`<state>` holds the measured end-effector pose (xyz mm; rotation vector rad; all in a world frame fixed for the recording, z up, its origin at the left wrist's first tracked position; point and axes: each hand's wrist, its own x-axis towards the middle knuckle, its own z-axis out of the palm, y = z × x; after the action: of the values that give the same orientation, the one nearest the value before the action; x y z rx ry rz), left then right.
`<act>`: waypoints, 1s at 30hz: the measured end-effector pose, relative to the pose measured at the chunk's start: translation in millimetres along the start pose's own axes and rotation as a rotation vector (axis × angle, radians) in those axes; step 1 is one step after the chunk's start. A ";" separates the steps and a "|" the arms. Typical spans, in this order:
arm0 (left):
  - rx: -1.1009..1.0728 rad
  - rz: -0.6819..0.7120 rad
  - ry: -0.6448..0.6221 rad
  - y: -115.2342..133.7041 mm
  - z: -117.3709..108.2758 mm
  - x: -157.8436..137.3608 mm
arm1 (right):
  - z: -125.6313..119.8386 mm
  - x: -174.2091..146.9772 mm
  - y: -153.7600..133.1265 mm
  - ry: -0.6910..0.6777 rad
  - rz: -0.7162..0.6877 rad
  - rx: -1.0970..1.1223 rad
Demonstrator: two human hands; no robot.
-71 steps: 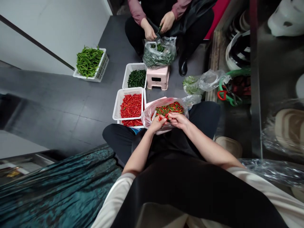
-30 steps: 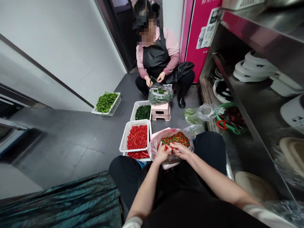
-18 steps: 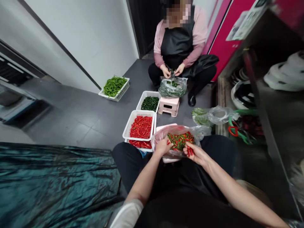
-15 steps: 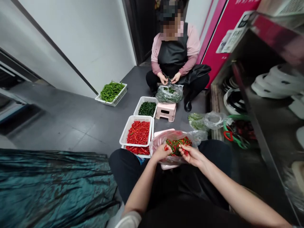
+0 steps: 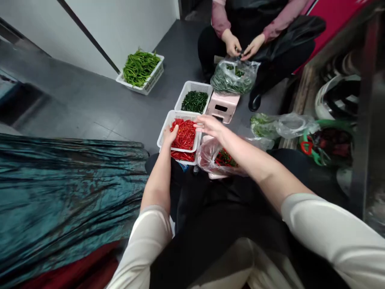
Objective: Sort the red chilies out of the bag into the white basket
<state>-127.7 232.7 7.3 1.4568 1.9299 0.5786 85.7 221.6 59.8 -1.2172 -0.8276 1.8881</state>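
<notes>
A white plastic basket (image 5: 161, 141) of red chillies (image 5: 184, 135) is stacked on another basket of red chillies (image 5: 184, 156). At the upper basket's left side is my left hand (image 5: 169, 135), its thumb apart from the fingers and close to the chillies; no chilli shows clearly in it. My right hand (image 5: 210, 125) reaches over the right rim, fingers stretched out and apart. Below my right forearm, a clear plastic bag (image 5: 207, 157) of red chillies with green stems (image 5: 224, 158) rests on a pink stool (image 5: 217, 176).
Opposite me, a person's hands (image 5: 242, 47) work above a bag of green chillies (image 5: 233, 80) on a pink stool (image 5: 223, 105). A basket of dark green chillies (image 5: 195, 101) adjoins mine. Long green peppers (image 5: 140, 68) fill another basket. Shelving (image 5: 359, 120) stands at right.
Both hands have left the bag of stemmed chillies and moved left to the basket of red chillies. The fingers have spread. My view has tipped downward.
</notes>
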 end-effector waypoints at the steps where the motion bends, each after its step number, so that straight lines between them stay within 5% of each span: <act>1: 0.001 0.029 0.019 0.2 3.4 -6.4 | -14.2 -17.8 -2.0 -0.094 -0.031 0.001; 4: -0.051 0.258 -0.108 9.3 28.2 -46.1 | -67.0 -73.7 12.6 -0.306 0.025 -0.213; 7: 0.027 0.688 -0.590 21.2 66.1 -103.1 | -106.5 -112.0 56.6 -0.101 0.223 -0.848; 10: 0.468 0.822 -0.865 21.6 94.4 -147.9 | -116.7 -125.0 102.2 -0.049 0.365 -1.405; 13: 0.732 0.794 -0.792 15.9 96.8 -166.1 | -107.1 -123.1 127.2 0.009 0.266 -1.604; 17: 0.728 0.786 -0.605 20.4 81.3 -168.9 | -90.2 -115.6 142.7 0.112 0.075 -1.759; 22: 0.738 0.710 -0.632 30.6 84.1 -171.4 | -88.3 -109.0 159.9 0.141 -0.016 -1.779; 26: 0.536 0.645 -0.518 31.7 89.9 -172.9 | -106.7 -101.4 160.9 0.166 0.018 -1.611; 30: 0.207 0.515 -0.396 32.6 98.3 -170.3 | -137.5 -100.2 152.4 0.177 -0.015 -1.133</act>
<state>-5.0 75.8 0.0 2.0462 1.3372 0.2788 206.8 74.6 -66.2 -1.9462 -1.8985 1.1983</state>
